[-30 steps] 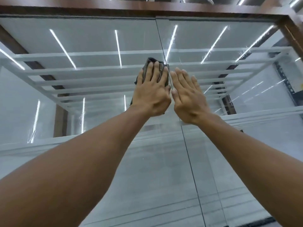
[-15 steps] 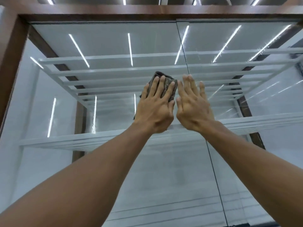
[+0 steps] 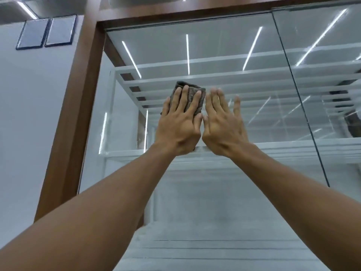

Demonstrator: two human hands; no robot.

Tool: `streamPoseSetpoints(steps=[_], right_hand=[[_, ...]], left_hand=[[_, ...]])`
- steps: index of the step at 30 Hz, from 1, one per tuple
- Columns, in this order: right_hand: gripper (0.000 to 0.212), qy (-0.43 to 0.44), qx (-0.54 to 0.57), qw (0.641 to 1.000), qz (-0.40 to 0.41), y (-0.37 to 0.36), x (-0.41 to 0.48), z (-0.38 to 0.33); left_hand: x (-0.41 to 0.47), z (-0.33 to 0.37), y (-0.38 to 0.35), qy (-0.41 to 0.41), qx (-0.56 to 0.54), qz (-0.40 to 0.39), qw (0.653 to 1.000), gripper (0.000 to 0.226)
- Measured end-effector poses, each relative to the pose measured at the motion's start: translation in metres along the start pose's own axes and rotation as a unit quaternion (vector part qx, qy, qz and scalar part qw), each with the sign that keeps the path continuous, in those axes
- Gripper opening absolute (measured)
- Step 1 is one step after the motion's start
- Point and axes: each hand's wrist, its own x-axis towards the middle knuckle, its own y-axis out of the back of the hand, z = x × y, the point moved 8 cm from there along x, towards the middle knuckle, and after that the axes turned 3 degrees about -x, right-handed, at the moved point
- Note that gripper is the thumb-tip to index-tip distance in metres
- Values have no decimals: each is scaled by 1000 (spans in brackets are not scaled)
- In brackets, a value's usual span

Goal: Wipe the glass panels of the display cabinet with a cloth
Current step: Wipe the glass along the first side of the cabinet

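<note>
A tall display cabinet fills the view, with a left glass panel (image 3: 224, 47) and a right glass panel (image 3: 332, 45) meeting at a dark vertical seam (image 3: 298, 106). My left hand (image 3: 179, 124) lies flat with straight fingers and presses a folded grey-brown cloth (image 3: 192, 92) against the left panel, at the height of the upper shelves. Right beside it, my right hand (image 3: 222, 124) lies flat and bare on the same panel, fingers spread and straight. Most of the cloth is hidden under my left hand.
A brown wooden frame (image 3: 78, 106) borders the cabinet on the left and across the top. White shelves (image 3: 254, 75) stand behind the glass. Left of the frame is a pale wall with two dark-framed panels (image 3: 46, 31). Ceiling light strips reflect in the glass.
Both hands with the cloth have slid left along the glass, away from the seam between the panels. The view has turned left, so the wooden frame and the wall now show.
</note>
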Motion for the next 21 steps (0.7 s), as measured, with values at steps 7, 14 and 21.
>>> streamPoseSetpoints(steps=[7, 14, 21], right_hand=[[62, 35, -23, 999, 15, -12, 16, -48], [64, 48, -28, 998, -2, -26, 9, -77], [69, 56, -32, 998, -14, -29, 1, -81]], left_hand=[[-26, -69, 26, 36, -8, 15, 999, 64], [-63, -155, 50, 115, -22, 34, 993, 66], [-88, -121, 36, 198, -20, 63, 978, 68]])
